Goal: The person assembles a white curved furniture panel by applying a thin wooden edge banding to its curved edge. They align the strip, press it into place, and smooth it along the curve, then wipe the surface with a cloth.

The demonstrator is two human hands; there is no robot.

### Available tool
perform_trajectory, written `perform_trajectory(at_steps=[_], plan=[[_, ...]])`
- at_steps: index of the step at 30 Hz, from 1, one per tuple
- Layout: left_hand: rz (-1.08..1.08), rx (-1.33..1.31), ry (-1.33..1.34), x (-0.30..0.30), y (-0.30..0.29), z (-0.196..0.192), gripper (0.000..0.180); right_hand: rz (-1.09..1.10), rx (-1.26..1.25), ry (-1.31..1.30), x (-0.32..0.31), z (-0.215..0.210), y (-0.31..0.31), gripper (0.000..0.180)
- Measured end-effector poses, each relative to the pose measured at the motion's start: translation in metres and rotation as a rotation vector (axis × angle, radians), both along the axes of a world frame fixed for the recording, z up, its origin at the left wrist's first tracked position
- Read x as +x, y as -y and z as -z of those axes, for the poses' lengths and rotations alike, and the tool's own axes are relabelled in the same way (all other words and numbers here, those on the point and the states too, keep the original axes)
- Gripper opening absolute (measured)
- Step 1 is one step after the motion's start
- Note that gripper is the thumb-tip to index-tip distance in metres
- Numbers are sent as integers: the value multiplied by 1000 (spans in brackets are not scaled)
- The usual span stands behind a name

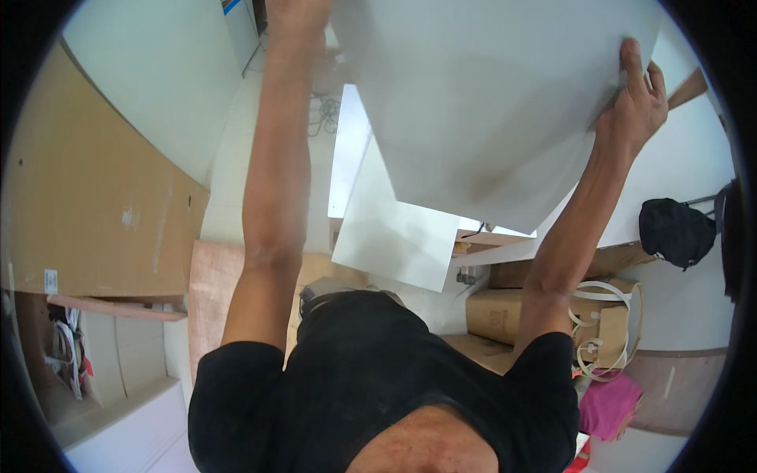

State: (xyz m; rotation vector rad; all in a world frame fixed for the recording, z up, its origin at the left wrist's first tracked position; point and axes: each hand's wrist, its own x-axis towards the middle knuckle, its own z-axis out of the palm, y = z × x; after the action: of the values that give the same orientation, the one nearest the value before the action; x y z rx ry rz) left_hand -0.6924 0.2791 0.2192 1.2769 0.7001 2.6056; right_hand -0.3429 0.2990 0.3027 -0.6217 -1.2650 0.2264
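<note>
1. head view is showing the person holding up a large flat white rectangular board with both arms stretched out in front, the board filling the upper middle and right of the picture.
2. right hand is gripping the board's right edge near its upper corner, thumb lying flat on the near face and the other fingers curling round behind the edge; that is a firm clamp, and keeping the thumb pressed flat should be stopping the sheet from twisting.
3. left hand is reaching to the board's upper left edge at the top of the picture; it is cut off there, so whether its fingers are closed round the edge cannot be told.
4. since the two hands are sitting high on the board, the lower corner is hanging free just above a second white flat panel lying below; lifting evenly on both sides would be keeping that corner from scraping it.
5. brown cardboard boxes with loose white strapping, a pink cloth and a black bag are lying low on the right, and a big brown fibreboard sheet is leaning on the left, so footing wants watching while carrying.
6. a wide sheet is catching air and flexing; moving slowly and keeping it tilted steady is wise.
</note>
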Motion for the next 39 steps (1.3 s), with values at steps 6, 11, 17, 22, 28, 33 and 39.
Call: perform_trajectory(at_steps=[6, 11, 17, 22, 28, 33, 39], plan=[[-154, -108, -115, 79, 38, 36, 57, 86, 171, -252, 20, 9, 41, 56], [209, -436, -109, 99, 43, 204, 60, -2, 36, -47, 128, 7, 26, 34], [370, -819, -243, 136, 66, 357, 62, 885, 246, 478, 141, 18, 43, 32], [871, -1259, -263, 107, 70, 428, 70, 1253, 397, 825, 145, 15, 74, 35], [712, -642, 24, 99, 30, 257, 65, 573, 143, -32, 133, 33, 97, 30], [467, -512, -238, 108, 54, 99, 65, 266, 83, -432, 85, 34, 123, 34], [-18, -419, -498, 90, 31, -35, 79, 203, 143, -467, 76, 57, 131, 23]])
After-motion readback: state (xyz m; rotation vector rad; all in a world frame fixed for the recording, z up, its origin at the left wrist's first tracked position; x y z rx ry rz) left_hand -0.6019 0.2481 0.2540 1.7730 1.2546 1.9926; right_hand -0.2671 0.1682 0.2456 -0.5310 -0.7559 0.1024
